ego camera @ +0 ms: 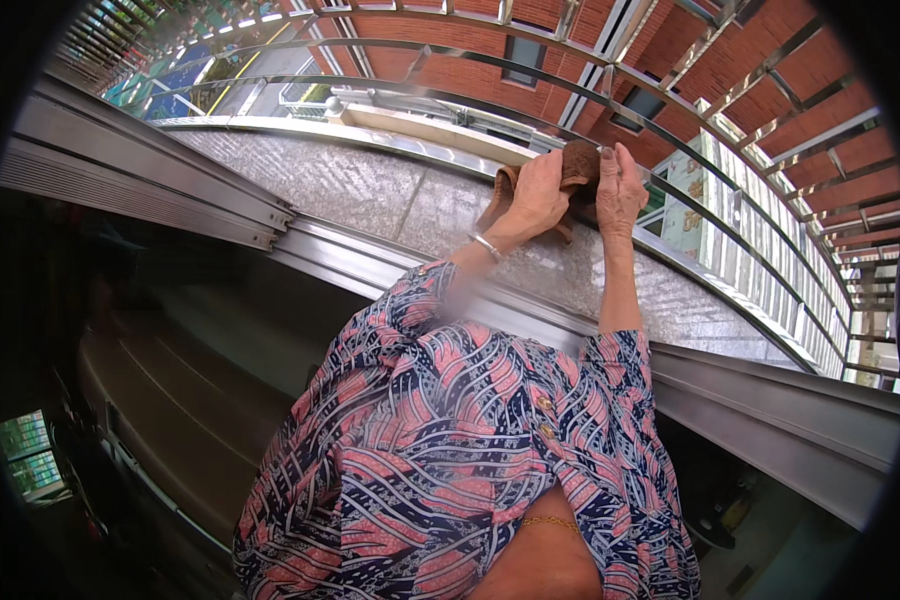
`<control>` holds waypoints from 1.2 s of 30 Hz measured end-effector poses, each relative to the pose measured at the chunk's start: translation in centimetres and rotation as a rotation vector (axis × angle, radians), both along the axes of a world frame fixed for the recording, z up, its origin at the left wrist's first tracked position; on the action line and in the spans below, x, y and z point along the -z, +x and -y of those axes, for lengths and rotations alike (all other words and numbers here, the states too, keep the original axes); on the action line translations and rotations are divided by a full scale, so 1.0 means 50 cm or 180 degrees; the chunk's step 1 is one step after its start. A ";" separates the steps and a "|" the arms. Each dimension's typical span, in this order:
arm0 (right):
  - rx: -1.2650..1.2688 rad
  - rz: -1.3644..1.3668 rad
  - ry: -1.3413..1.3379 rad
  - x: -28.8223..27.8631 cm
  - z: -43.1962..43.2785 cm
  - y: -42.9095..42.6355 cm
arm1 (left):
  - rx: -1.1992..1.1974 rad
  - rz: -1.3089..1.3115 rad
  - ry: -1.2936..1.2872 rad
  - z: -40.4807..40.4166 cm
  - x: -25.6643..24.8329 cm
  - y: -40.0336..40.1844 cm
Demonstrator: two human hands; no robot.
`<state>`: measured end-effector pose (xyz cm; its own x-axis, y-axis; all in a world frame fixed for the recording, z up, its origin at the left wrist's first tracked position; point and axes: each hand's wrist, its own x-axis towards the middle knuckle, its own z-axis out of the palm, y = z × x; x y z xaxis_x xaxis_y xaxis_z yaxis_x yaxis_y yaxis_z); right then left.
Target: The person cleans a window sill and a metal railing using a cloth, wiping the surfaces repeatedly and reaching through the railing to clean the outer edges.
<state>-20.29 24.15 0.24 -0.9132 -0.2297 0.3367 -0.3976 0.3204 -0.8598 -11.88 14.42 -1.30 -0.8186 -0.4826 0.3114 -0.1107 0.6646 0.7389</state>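
Observation:
A brown cloth [581,159] is bunched around a thin metal rail [461,90] of the window cage. My left hand [538,193], with a silver bangle on its wrist, grips the cloth; a fold [504,191] hangs out to its left. My right hand [621,191] is at the cloth's other end, thumb against it and fingers pointing up. Part of the rail is hidden behind both hands and the cloth. Below them lies a grey stone ledge [360,187].
An aluminium sliding-window track [352,255] runs across in front of my body, with a window frame [135,165] at left. Curved metal bars [607,79] enclose the ledge. Beyond stands a red brick building [435,71]. A brown padded seat [172,397] is behind me indoors.

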 end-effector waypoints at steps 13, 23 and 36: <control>-0.1735 -0.1214 0.1558 -0.003 0.090 0.114 | -0.0536 -0.0187 -0.1363 0.269 -0.074 0.207; -0.1781 -0.1792 0.1399 0.003 0.031 0.127 | 0.0472 0.0541 -0.1397 0.215 -0.010 0.170; 0.0069 -0.1155 0.1718 0.015 -0.264 -0.001 | 0.0346 0.0723 -0.1349 0.208 -0.034 0.188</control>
